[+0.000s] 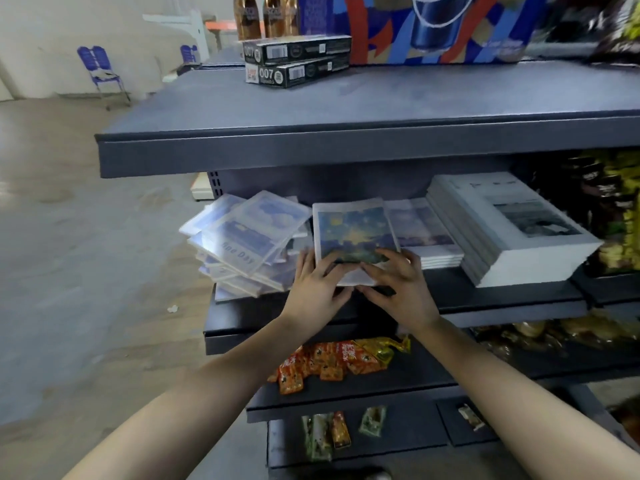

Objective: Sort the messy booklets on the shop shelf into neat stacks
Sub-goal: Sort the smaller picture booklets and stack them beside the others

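The left hand lays straight fingers against the starry booklet mid-shelf while the right hand pinches its near edge, and I reckon any leftward shove could tip the slanting pile beside it off the shelf

Top booklet: blue-green cover w/ yellow starry blotches, white border. Messy pile: pale blue/white covers. Right stack: white, grey photo. Shelf: dark grey. Snack packs: orange-red, some yellow.
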A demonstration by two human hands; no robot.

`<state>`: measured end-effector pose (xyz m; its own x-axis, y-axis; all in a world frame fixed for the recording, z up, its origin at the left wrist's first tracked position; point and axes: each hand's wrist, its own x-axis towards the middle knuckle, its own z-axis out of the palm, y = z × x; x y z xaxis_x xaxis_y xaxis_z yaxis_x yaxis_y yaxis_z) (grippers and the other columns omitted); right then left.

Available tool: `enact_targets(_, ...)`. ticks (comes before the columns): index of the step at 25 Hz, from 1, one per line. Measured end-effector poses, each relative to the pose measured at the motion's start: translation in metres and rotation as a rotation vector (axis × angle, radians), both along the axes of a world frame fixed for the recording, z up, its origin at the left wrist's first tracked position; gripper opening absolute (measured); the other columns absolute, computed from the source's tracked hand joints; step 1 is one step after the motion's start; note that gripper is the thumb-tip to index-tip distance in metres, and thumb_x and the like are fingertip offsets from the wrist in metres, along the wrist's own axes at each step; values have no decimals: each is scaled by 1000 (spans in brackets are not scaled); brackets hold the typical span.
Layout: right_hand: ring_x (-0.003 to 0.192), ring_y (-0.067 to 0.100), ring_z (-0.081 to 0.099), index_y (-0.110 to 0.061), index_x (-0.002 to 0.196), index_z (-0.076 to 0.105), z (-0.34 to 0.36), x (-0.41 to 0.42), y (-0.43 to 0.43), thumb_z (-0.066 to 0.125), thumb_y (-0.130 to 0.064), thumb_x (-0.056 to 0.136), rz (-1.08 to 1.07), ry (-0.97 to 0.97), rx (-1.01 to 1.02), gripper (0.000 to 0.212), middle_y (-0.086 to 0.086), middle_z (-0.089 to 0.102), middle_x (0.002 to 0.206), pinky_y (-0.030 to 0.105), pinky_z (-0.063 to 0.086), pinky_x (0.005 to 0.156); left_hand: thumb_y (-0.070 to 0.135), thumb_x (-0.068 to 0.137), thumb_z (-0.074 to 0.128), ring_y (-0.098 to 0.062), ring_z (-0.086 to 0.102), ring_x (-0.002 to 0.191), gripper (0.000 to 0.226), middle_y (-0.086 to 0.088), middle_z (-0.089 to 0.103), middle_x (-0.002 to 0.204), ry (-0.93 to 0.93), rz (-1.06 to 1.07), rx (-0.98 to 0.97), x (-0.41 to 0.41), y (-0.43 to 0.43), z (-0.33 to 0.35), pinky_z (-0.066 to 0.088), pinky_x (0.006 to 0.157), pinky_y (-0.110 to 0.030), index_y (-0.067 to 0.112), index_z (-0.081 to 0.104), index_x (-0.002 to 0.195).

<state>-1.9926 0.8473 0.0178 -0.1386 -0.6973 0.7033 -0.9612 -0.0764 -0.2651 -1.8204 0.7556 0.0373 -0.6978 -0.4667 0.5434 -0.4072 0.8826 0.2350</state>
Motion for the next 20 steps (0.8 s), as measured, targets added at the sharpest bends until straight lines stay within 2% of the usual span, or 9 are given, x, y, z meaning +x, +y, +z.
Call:
enact_targets(3,111,40,43,-22,108,69,-3,-31,21,61,-46,79,-65,8,5,38,5,52,125,42,47,90,39,83,46,-44,50,118,37,-5,58,126,-38,-73,99,-37,8,-2,22,107,-60,24,61,114)
enact_targets(6,107,39,50,-26,111,66,-6,-62,39,58,-47,84,-139,54,9,35,9,59,119,38,41,92,36,84,50,-44,49,119,34,-4,56,128,-72,-129,132,-74,15,-4,22,108,-59,24,62,114)
enact_targets(8,105,35,56,-31,116,58,-12,-81,46,52,-47,90,-160,113,18,31,7,60,117,41,42,91,33,85,55,-45,49,119,33,-6,56,129,-100,-146,164,-93,20,-11,22,108,-58,23,62,115)
enact_targets(10,107,39,55,-30,116,56,-22,-97,49,50,-42,91,-204,215,57,29,8,61,115,46,46,90,41,88,44,-46,46,121,39,-7,53,133,-149,-159,153,-107,22,-18,22,109,-58,23,61,118)
enact_targets(12,106,47,55,-25,113,62,-28,-104,49,50,-36,88,-260,281,128,29,13,63,113,52,49,88,48,90,35,-43,35,130,48,-5,43,142,-224,-151,146,-118,22,-21,15,113,-55,26,54,127)
enact_targets(15,104,47,56,-19,113,65,-30,-105,43,49,-28,87,-318,313,162,32,16,62,114,52,50,86,41,94,43,-40,21,136,44,-3,26,151,-304,-114,151,-133,17,-26,8,115,-53,27,42,136)
enact_targets(17,108,45,56,-15,116,64,-35,-103,39,50,-23,86,-311,300,156,34,17,62,116,52,50,88,41,92,46,-42,25,133,44,-5,28,149,-310,-125,146,-135,14,-26,12,114,-56,24,46,133)
enact_targets(20,110,43,56,-13,117,61,-39,-106,37,53,-14,87,-250,332,108,32,15,63,116,53,47,92,47,85,37,-46,39,125,48,-10,42,141,-267,-133,155,-132,11,-26,23,109,-60,20,55,120)
